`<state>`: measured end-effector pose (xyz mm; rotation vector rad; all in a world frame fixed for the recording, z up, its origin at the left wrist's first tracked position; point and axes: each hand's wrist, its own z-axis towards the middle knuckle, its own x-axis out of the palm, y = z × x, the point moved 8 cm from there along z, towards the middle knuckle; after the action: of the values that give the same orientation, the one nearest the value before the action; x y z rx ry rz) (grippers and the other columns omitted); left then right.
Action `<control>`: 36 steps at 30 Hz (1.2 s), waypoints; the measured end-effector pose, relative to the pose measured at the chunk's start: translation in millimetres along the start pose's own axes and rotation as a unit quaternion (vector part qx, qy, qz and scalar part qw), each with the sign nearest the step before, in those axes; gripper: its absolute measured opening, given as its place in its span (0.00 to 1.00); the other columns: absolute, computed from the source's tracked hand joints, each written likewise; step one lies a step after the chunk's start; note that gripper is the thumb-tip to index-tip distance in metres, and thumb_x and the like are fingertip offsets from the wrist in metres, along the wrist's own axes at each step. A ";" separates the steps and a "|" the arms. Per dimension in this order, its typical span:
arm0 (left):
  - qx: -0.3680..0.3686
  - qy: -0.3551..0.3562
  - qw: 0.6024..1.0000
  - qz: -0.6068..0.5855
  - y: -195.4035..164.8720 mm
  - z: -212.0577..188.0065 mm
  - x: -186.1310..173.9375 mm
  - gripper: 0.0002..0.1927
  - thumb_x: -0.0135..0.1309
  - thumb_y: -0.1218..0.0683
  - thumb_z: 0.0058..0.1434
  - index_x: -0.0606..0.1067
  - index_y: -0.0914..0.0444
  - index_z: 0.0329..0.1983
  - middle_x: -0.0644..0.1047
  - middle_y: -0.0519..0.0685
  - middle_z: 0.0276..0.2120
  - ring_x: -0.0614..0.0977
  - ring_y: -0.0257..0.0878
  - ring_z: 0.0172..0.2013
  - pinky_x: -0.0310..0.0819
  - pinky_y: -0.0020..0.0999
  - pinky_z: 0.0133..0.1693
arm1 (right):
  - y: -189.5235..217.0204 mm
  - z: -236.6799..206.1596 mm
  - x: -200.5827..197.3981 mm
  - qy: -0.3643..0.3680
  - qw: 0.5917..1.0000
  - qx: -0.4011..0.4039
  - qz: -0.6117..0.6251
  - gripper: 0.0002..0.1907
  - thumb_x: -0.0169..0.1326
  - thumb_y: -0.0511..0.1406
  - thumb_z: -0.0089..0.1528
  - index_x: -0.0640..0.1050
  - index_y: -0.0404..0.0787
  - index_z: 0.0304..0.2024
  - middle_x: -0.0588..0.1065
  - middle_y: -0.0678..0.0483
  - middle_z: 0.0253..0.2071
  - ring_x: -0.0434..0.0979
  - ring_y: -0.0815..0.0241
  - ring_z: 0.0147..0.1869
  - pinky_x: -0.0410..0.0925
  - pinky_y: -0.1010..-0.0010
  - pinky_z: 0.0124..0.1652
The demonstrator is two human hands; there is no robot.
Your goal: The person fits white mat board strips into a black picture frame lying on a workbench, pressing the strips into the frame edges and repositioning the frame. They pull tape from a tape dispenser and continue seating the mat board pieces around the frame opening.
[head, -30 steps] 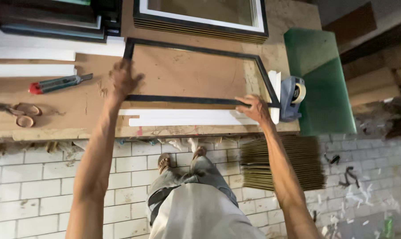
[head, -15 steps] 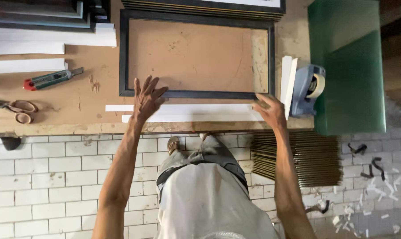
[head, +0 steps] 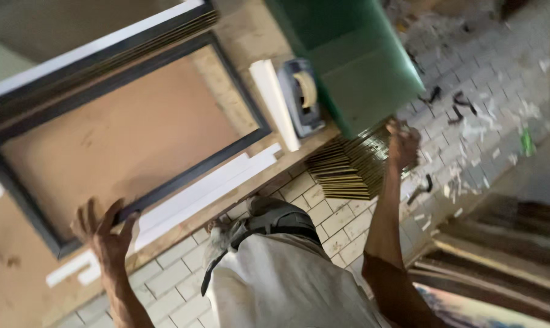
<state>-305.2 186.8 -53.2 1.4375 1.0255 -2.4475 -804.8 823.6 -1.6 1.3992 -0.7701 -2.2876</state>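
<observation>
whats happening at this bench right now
A person stands at a wooden workbench. The left hand rests on the near rail of a dark picture frame lying flat with its brown backing board up. The right hand reaches down to a stack of thin boards on the tiled floor beside the bench. A tape dispenser sits at the bench's edge.

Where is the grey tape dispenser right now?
In the head view, the grey tape dispenser sits at the workbench's right end, between a white strip beside the black picture frame and the green board.
</observation>
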 end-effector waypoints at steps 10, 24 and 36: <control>0.042 -0.001 0.992 -0.115 -95.2 78.1 66.5 0.19 0.64 0.48 0.66 0.81 0.65 0.54 0.72 0.58 0.68 0.68 0.57 0.72 0.66 0.54 0.70 | -29.3 -5.5 81.6 0.106 0.899 0.268 0.328 0.16 0.75 0.35 0.49 0.80 0.41 0.34 0.82 0.54 0.32 0.79 0.66 0.28 0.75 0.75 0.23; 0.001 0.079 0.964 -0.254 -113.8 75.7 12.9 0.13 0.64 0.56 0.60 0.82 0.62 0.47 0.83 0.56 0.46 0.86 0.48 0.46 0.82 0.37 0.44 | -26.2 -31.9 66.0 0.150 0.658 0.477 0.563 0.19 0.47 0.45 0.72 0.70 0.48 0.27 0.56 0.61 0.16 0.51 0.64 0.18 0.54 0.69 0.19; 0.008 0.090 0.942 -0.324 -136.0 124.6 -16.6 0.12 0.64 0.56 0.59 0.83 0.63 0.46 0.83 0.55 0.43 0.87 0.46 0.41 0.82 0.37 0.39 | 66.9 33.9 9.8 0.228 0.553 0.140 0.789 0.16 0.44 0.37 0.76 0.72 0.42 0.33 0.68 0.56 0.26 0.66 0.60 0.27 0.63 0.68 0.30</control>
<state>-444.4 211.0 66.6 1.5344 1.7616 -2.7695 -838.5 774.2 44.8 0.5895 -1.3523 -0.3485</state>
